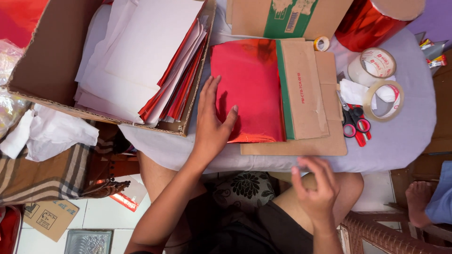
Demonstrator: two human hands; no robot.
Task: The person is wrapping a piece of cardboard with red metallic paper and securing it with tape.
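A pale cloth-covered table lies below you, with a cardboard box of paper sheets at its left edge. Your left hand lies flat, fingers spread, on the red foil sheet, covering its near-left corner. Your right hand hovers off the near edge, fingers curled, perhaps pinching something; blur hides it.

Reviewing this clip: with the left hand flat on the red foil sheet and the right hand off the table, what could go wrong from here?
1. The left hand presses only the near left corner of the red foil sheet; the glossy sheet may crease or slide on the cardboard beneath.
2. The right hand is blurred near the table edge, fingers pinched; whatever small thing it holds, if anything, cannot be made out and could drop.
3. The scissors lie beside the tape rolls, so a blind reach could meet the blades.
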